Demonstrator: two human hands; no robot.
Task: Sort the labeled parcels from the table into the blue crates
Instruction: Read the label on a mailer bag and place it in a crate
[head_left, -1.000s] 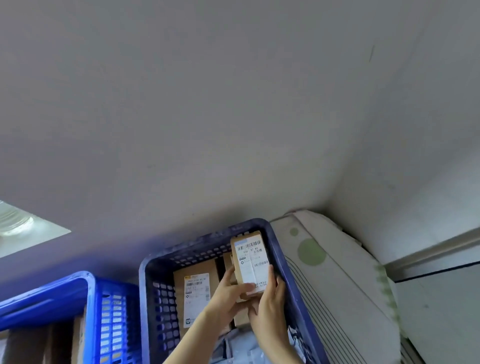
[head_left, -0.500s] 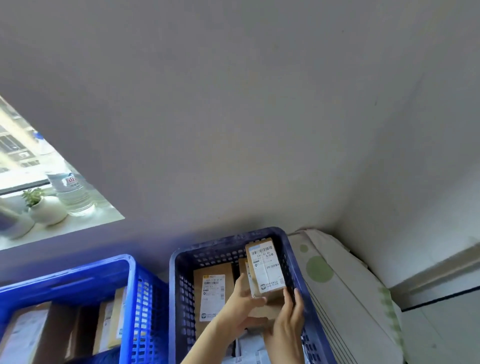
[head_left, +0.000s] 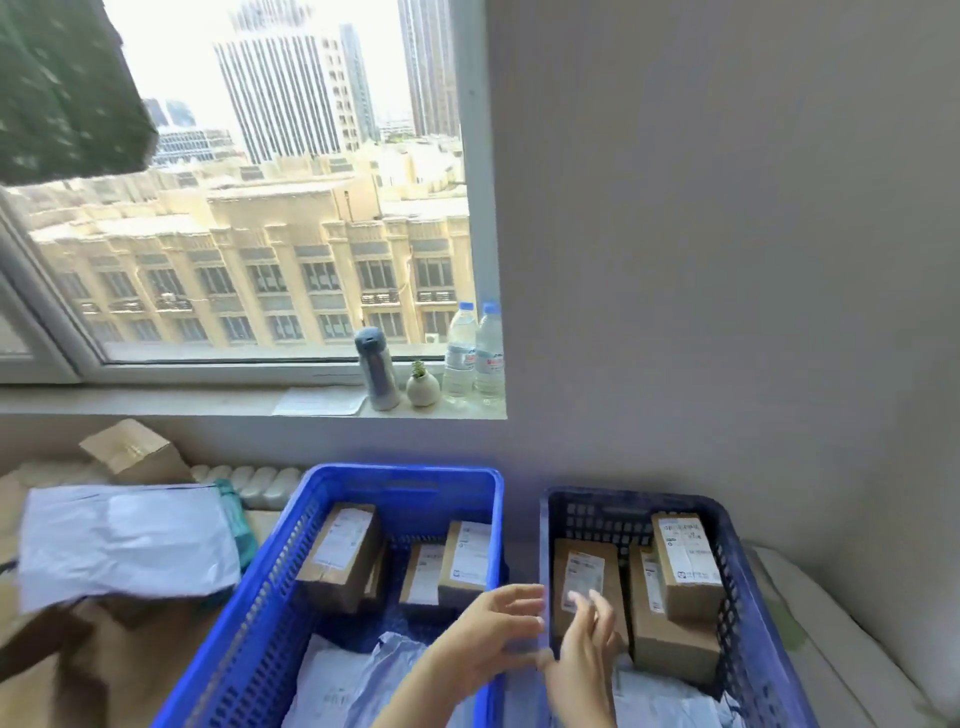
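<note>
Brown cardboard labelled parcel (head_left: 687, 569) leans inside the dark blue plastic crate (head_left: 623, 500); at that crate's near-left rim, left hand (head_left: 491, 631) and right hand (head_left: 584, 647) hover spread-fingered, empty.

Parcel-sorting room — blue crates (head_left: 405, 474), city window (head_left: 270, 234).

I count two blue crates: a brighter crate (head_left: 395, 480) and a darker crate (head_left: 623, 501). In the brighter crate I make out three labeled parcels: left parcel (head_left: 340, 556), middle parcel (head_left: 423, 571) and right parcel (head_left: 467, 558); a fourth may hide behind them. The darker crate holds three more: left box (head_left: 584, 577), lower box (head_left: 670, 639) and upper box (head_left: 685, 566). Soft mailers lie in both crates, too crumpled for me to count. One big white mailer (head_left: 124, 540) and one open carton (head_left: 130, 452) sit at the left. The windowsill (head_left: 156, 402) carries two water bottles (head_left: 460, 345) (head_left: 491, 343), one flask (head_left: 376, 371), one potted plant (head_left: 422, 387) and one paper sheet (head_left: 319, 401). Two hands show: left hand (head_left: 496, 626) and right hand (head_left: 584, 649).
</note>
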